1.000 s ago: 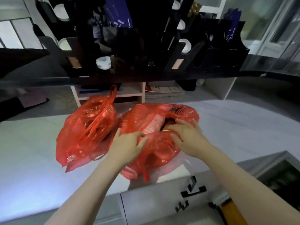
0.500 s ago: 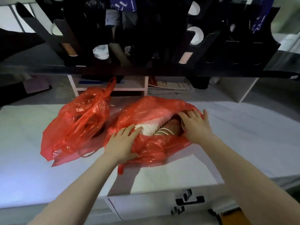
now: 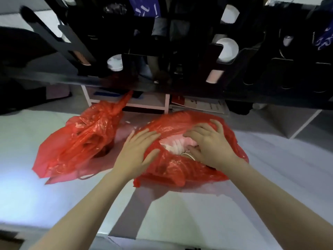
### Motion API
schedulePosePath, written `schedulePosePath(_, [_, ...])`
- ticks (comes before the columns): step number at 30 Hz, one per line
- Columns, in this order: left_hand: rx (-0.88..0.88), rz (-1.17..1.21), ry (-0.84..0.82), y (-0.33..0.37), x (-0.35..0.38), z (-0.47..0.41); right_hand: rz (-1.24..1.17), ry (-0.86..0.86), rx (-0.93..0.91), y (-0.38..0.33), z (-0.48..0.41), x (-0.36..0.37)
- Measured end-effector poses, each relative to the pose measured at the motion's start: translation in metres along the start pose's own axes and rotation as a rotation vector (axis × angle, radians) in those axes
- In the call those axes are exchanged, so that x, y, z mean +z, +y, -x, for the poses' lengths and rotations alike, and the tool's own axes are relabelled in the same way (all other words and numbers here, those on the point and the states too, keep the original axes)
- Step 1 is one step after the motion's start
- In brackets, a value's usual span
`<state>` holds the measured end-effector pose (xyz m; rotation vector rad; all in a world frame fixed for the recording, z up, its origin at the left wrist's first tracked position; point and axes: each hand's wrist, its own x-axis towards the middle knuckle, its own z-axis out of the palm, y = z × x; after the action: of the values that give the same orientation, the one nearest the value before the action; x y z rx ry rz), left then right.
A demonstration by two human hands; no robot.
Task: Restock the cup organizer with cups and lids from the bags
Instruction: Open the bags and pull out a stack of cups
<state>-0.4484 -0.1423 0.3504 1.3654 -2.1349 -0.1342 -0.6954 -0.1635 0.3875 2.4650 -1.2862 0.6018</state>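
Left hand (image 3: 137, 152) presses flat, fingers straight, on the open red bag (image 3: 180, 171) mid-desk. Right hand (image 3: 210, 145) curls round the cup stack (image 3: 173, 145) inside. Risk: the stack snags the film and cups spill.

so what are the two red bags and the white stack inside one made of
The left bag and right bag: thin plastic film, glossy and translucent; it crinkles and glints. The white stack: nested ribbed rims, probably paper cups, possibly plastic lids; too blurred to settle.

The right bag (image 3: 180, 170) hides most of its cups (image 3: 175, 144); the cup organizer (image 3: 203, 58) is cropped above.
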Motion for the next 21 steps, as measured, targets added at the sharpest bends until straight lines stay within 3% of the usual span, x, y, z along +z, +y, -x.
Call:
schedulePosePath(5, [-0.104,0.012,0.182,-0.019,-0.038,0.013,-0.194,0.011,-0.009,-0.042,-0.047,0.025])
schedulePosePath(10, [-0.234,0.010,0.439,-0.082,-0.082,0.032,-0.353,0.023,0.023,-0.104,-0.104,0.057])
schedulePosePath(13, [-0.357,-0.006,0.373,-0.123,-0.098,0.034,-0.529,-0.005,0.276,-0.142,-0.131,0.069])
schedulePosePath(16, [-0.380,0.003,0.235,-0.149,-0.104,0.024,-0.691,-0.172,0.480,-0.174,-0.157,0.081])
schedulePosePath(18, [-0.340,0.047,0.147,-0.160,-0.103,0.012,-0.812,-0.221,0.564,-0.190,-0.171,0.090])
schedulePosePath(21, [-0.265,0.131,0.022,-0.173,-0.099,-0.004,-0.845,-0.152,0.579,-0.205,-0.181,0.100])
